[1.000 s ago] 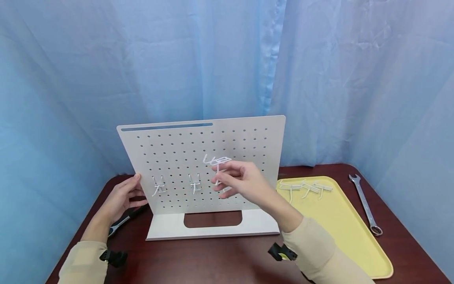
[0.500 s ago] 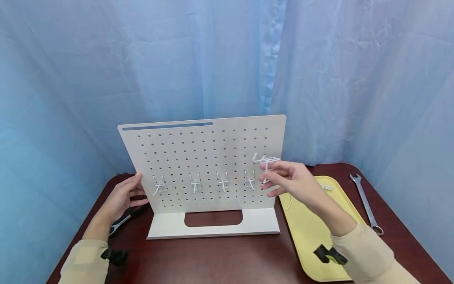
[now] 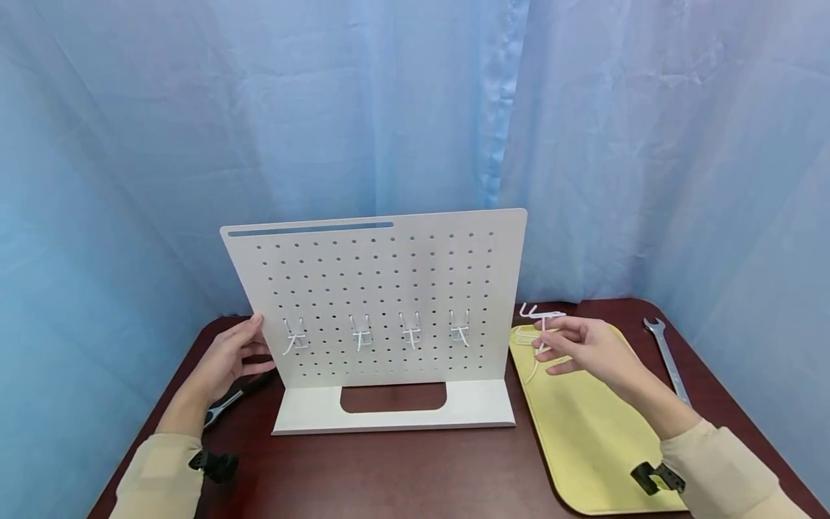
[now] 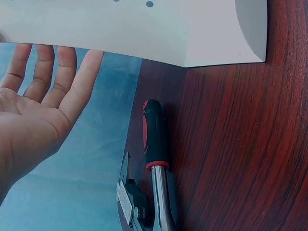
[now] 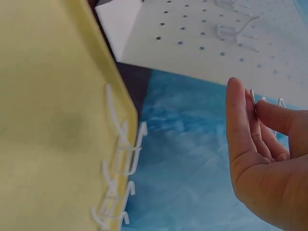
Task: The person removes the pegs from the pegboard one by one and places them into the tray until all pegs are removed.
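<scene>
My left hand [image 3: 227, 360] grips the left edge of a white pegboard [image 3: 382, 288], thumb in front and fingers behind. The board stands on its white base, and several white wire hooks [image 3: 360, 337] hang in a row across it. Out to the right, my right hand [image 3: 593, 351] pinches another white hook [image 3: 550, 315] by its arm between thumb and fingers, prongs to the left. It is held above the far left corner of a yellow tray [image 3: 599, 447]. Loose hooks [image 5: 126, 147] lie along the tray's far end, partly hidden by the hand in the head view.
A combination wrench [image 3: 668, 357] lies right of the tray. Left of the board, a tool with a black and red handle and metal shaft [image 4: 156, 139] lies beside a dark metal tool [image 4: 127, 202]. Blue curtains [image 3: 292, 108] hang behind the table.
My right hand has moved right with its hook, from in front of the board to over the tray, uncovering the hooks on the board. My left hand stays on the board's edge.
</scene>
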Available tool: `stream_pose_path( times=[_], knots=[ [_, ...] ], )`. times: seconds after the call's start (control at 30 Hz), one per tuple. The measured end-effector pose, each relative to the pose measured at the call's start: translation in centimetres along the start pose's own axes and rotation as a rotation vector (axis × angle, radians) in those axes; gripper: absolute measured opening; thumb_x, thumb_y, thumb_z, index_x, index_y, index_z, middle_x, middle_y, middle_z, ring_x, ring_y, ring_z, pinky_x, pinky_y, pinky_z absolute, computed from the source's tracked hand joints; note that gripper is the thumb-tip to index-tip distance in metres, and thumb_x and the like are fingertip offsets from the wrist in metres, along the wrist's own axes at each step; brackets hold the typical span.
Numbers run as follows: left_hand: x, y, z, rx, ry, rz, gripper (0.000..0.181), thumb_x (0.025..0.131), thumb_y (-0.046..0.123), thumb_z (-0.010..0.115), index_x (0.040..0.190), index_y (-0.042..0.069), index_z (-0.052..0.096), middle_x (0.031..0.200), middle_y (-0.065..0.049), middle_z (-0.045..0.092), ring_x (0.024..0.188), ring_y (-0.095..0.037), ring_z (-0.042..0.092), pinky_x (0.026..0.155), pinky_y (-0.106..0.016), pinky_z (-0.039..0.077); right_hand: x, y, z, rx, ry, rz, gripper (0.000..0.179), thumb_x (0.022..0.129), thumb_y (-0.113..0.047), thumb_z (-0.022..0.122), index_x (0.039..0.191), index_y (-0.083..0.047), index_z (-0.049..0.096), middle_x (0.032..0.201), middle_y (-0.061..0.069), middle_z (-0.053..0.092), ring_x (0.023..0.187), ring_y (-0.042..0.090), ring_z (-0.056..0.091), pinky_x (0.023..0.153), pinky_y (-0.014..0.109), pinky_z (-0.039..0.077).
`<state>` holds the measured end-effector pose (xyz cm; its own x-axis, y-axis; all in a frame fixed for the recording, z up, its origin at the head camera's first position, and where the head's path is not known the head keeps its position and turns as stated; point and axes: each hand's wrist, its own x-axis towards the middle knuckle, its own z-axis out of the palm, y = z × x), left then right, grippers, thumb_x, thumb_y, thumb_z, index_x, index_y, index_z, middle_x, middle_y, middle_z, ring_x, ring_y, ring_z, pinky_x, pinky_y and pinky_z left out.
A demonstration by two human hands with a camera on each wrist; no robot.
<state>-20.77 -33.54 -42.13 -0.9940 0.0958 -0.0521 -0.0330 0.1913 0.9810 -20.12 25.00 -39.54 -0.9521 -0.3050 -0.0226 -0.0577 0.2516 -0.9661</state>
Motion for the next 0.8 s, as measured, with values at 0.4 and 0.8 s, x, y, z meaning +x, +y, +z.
stream_pose_path(
  times=[0.4,0.8],
  knots=[
    [0.0,0.1,0.1,0.000,0.011,-0.014,0.045,0.105,0.050,0.048,0.131,0.016,0.058,0.112,-0.008,0.062,0.098,-0.022,0.067,0.086,-0.051,0.058,0.5,4.9,-1.9,0.022,-0.159,0.128,0.046,0.104,-0.017,0.060,0.133,0.017,0.048,0.110,0.020,0.071,0.093,0.025,0.073,0.079,0.046,0.061],
    [-0.1,0.2,0.2,0.010,0.014,-0.008,0.049,0.105,0.051,0.048,0.132,0.012,0.057,0.113,-0.010,0.062,0.099,-0.024,0.066,0.087,-0.052,0.058,0.5,7.6,-2.5,0.043,-0.266,0.237,0.043,0.104,-0.016,0.060,0.132,0.015,0.050,0.106,0.017,0.072,0.089,0.028,0.072,0.077,0.047,0.061]
  ],
)
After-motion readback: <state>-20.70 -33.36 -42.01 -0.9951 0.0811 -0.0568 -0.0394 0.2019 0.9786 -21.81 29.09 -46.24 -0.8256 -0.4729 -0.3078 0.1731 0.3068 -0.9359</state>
